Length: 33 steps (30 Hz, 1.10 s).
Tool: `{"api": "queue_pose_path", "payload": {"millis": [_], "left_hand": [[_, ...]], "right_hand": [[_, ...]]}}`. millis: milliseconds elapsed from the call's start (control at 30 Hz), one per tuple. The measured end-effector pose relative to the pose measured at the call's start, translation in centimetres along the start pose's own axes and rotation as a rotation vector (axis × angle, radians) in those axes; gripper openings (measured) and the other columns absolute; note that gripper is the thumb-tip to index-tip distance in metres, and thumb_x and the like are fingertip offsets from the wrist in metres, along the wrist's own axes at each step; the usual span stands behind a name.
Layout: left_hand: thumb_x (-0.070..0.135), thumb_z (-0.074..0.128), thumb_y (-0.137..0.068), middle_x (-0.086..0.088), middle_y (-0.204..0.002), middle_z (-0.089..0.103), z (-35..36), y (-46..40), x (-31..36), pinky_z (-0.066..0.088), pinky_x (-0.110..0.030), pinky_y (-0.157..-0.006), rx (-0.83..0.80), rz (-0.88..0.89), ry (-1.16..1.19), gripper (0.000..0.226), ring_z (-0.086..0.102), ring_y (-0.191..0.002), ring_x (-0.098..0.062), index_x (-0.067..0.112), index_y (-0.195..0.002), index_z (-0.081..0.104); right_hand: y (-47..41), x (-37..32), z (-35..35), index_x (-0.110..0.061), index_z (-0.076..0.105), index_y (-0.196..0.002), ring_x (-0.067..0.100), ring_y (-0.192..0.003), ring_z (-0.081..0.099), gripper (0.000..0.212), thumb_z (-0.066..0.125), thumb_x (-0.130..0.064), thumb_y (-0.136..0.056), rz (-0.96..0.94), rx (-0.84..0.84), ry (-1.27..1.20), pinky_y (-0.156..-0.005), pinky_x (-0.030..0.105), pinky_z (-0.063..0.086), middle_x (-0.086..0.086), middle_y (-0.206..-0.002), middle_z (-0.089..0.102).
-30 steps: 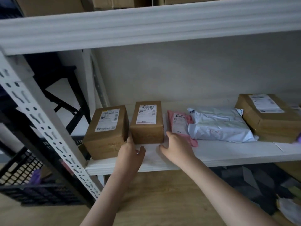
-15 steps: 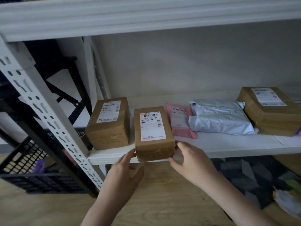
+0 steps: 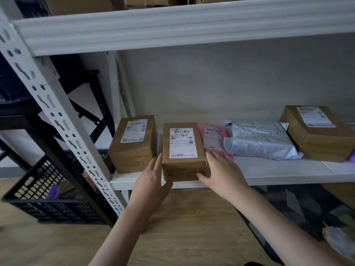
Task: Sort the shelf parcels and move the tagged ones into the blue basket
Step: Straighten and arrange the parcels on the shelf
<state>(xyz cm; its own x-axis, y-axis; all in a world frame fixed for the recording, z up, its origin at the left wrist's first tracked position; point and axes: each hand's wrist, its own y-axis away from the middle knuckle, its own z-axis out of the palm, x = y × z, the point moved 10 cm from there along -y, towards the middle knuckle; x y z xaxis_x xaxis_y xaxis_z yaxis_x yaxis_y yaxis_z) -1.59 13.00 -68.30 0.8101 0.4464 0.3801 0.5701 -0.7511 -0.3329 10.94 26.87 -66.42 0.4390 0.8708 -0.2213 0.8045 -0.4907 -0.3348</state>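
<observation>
Landmark: middle brown box, label up, at the front edge of the white shelf, its near end overhanging the lip.

Far left of the box, on the floor beyond the perforated upright: dark basket, contents unclear.

Just left of the box: second brown box, labelled, narrow gap between.

Left hand: fingers together, flat against the box's left side, thumb under the near corner.

Right hand: fingers spread on the box's right side, thumb on the near face. Box pinched between both hands.

Right of the box: pink mailer, touching or nearly. Further right, grey poly bag overlapping the mailer's edge. Farthest right, large brown box.
</observation>
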Motion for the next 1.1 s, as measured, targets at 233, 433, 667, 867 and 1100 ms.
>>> {"api": "queue_pose_path", "payload": {"millis": [233, 433, 667, 867, 1100], "left_hand": [[0.025, 0.076, -0.082, -0.005, -0.136, 0.056, -3.5, 2.5, 2.5, 0.056, -0.030, -0.067, 0.254, 0.162, -0.087, 0.078, 0.061, -0.112, -0.023, 0.009, -0.149, 0.040], [0.025, 0.078, -0.080, -0.006, -0.136, 0.057, -4.2, 2.7, 3.2, 0.058, -0.031, -0.068, 0.277, 0.196, -0.132, 0.079, 0.061, -0.114, -0.023, 0.008, -0.148, 0.042], [0.031, 0.072, -0.085, 0.001, -0.138, 0.054, -2.8, 3.0, 1.2, 0.056, -0.027, -0.061, 0.181, 0.120, -0.064, 0.076, 0.065, -0.096, -0.012, 0.016, -0.151, 0.037], [0.021, 0.065, -0.093, 0.015, -0.146, 0.042, -0.1, 2.9, -1.3, 0.057, -0.028, -0.085, 0.064, -0.006, 0.272, 0.076, 0.049, -0.097, 0.026, 0.035, -0.155, 0.024], [0.018, 0.066, -0.091, 0.021, -0.130, 0.047, 1.3, 0.2, -2.7, 0.056, -0.018, -0.083, 0.065, -0.017, 0.312, 0.070, 0.055, -0.110, 0.002, 0.035, -0.151, 0.033]], "right_hand": [[2.5, -0.7, -3.4, -0.012, 0.052, -0.137, 0.013, -0.089, 0.066, 0.068, 0.075, -0.044, -0.081, -0.097, 0.241, 0.029, -0.062, 0.021, 0.052, -0.004, -0.116, 0.064], [2.9, -0.7, -4.2, -0.012, 0.050, -0.140, 0.012, -0.089, 0.066, 0.072, 0.077, -0.043, -0.080, -0.113, 0.275, 0.011, -0.064, 0.022, 0.053, -0.004, -0.114, 0.066], [2.7, -1.1, -1.9, -0.016, 0.048, -0.139, 0.012, -0.094, 0.066, 0.067, 0.075, -0.041, -0.083, -0.076, 0.166, -0.057, -0.068, 0.021, 0.053, -0.006, -0.117, 0.063], [1.7, -1.1, 1.4, -0.021, 0.040, -0.144, 0.009, -0.096, 0.062, 0.064, 0.066, -0.040, -0.089, 0.001, 0.045, -0.174, -0.078, 0.027, 0.056, -0.008, -0.123, 0.057], [-0.9, 0.1, 3.5, -0.022, 0.041, -0.143, 0.008, -0.090, 0.064, 0.059, 0.064, -0.038, -0.091, 0.022, 0.075, -0.243, -0.073, 0.021, 0.056, -0.006, -0.128, 0.055]]}}
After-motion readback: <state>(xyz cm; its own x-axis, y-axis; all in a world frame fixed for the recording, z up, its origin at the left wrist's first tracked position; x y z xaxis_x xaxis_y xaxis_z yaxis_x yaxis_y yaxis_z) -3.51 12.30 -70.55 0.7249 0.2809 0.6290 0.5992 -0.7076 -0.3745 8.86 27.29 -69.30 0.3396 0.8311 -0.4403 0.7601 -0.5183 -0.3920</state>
